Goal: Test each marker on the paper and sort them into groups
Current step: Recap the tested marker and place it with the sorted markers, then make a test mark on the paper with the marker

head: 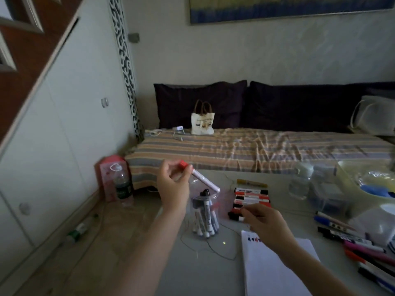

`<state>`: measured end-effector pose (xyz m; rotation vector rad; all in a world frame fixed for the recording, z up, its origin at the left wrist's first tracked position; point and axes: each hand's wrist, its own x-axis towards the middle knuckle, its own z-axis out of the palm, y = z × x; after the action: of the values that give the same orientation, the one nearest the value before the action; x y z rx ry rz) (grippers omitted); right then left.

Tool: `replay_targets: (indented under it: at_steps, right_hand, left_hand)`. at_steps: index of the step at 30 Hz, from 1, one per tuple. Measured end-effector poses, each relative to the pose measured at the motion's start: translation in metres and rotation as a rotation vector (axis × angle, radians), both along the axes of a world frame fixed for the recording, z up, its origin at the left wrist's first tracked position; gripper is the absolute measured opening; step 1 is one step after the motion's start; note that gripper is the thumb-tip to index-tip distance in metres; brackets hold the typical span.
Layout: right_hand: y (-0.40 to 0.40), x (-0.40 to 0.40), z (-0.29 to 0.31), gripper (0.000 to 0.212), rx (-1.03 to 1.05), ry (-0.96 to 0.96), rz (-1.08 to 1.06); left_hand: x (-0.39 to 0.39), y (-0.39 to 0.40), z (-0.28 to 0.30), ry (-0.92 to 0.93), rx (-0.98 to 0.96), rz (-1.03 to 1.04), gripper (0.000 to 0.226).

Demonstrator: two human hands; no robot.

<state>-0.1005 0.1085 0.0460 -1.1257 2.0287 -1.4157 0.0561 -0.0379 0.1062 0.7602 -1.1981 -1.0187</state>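
- The left hand (173, 184) is raised above the surface (192, 270), fingers pinching a red-capped marker (202, 178) by its cap end; the white barrel slants down to the right over a clear jar (205, 212) holding more markers
- The right hand (264, 221) reaches over the near end of a row of red and black markers (251, 198); motion blur hides whether its fingers grip anything
- The paper (275, 268) lies under the right forearm, with small colour marks at its top left corner; a loose heap of markers (363, 248) lies at the right
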Motion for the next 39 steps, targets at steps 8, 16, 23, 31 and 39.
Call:
replay_targets:
  at_steps: [8, 16, 23, 31, 39]
  right_hand:
    - [0.034, -0.023, -0.016, 0.01, 0.102, 0.025, -0.085]
    - [0.034, -0.048, -0.03, 0.01, 0.196, 0.083, -0.041]
    - [0.012, -0.083, -0.071, 0.015, 0.328, 0.218, -0.074]
    - [-0.025, -0.113, -0.097, 0.033, 0.408, 0.572, -0.001]
    - [-0.065, -0.125, -0.13, 0.023, 0.443, 0.736, -0.042]
  left_hand:
    - [-0.032, -0.012, -0.014, -0.38, -0.145, 0.053, 0.021]
    - [-0.05, -0.003, -0.039, -0.725, -0.227, -0.014, 0.004]
    - [-0.096, 0.065, -0.101, -0.916, -0.235, -0.381, 0.013]
    - [-0.107, 0.057, -0.171, -1.266, -0.265, -0.402, 0.029]
    - [-0.116, 0.054, -0.173, -1.475, -0.308, -0.435, 0.033]
